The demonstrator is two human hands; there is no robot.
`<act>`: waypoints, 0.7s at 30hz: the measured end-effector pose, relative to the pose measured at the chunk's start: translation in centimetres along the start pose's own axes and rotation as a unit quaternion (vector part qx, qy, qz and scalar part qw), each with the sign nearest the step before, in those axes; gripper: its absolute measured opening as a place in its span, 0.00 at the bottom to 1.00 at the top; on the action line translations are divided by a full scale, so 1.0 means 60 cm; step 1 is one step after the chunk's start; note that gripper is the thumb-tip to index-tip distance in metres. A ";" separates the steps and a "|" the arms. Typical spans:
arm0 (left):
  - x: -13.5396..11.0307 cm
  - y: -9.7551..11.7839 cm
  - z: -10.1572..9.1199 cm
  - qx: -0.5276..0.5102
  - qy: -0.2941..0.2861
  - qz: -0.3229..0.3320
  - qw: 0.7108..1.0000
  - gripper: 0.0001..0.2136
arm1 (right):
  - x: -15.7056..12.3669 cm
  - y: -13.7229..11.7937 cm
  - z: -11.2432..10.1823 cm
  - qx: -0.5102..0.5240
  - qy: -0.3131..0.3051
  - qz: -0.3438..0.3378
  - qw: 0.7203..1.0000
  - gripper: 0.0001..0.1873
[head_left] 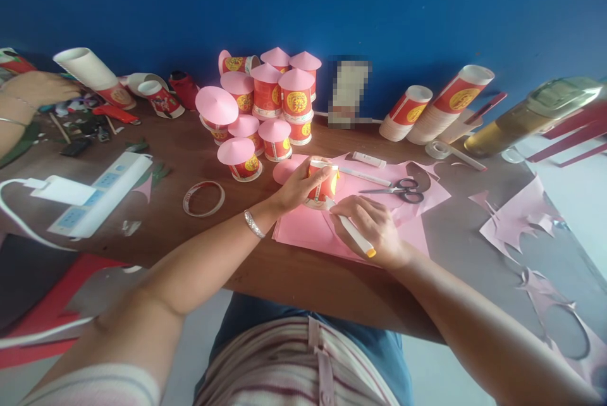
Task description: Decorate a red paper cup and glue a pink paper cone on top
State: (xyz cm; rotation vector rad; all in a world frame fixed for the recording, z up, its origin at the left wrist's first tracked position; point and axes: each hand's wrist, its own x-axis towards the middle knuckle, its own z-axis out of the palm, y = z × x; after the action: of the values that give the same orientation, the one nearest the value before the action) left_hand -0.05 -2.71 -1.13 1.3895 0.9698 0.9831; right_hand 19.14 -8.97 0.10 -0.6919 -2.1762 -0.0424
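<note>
My left hand (308, 181) is closed around a red paper cup (322, 186) with a white rim toward me. In my right hand (372, 226) is a white marker (355, 236) with a yellow end, its tip at the cup's lower edge. Both hands are above pink paper sheets (303, 229). Behind the cup lie a pink paper disc (286, 170) and a white pen (365, 177). Scissors (403, 191) rest on the paper to the right. Several red cups with pink cone roofs (237, 152) stand beyond my left hand.
Stacks of paper cups (408, 112) lean by the blue wall, near a roll of tape (439, 150) and a gold bottle (516, 118). A power strip (102, 194) and a cut cup ring (203, 198) lie left. Another person's hand (42, 88) is at far left. Paper scraps (516, 216) lie right.
</note>
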 end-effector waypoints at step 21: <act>-0.001 0.005 0.001 0.016 0.007 -0.002 1.000 0.22 | 0.002 -0.005 -0.003 -0.024 0.025 -0.018 0.999 0.10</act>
State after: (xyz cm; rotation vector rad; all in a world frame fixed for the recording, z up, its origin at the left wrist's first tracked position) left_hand 0.01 -2.81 -0.84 1.4081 1.0020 0.9795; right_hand 19.05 -9.17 0.35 -0.6730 -2.1447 -0.1308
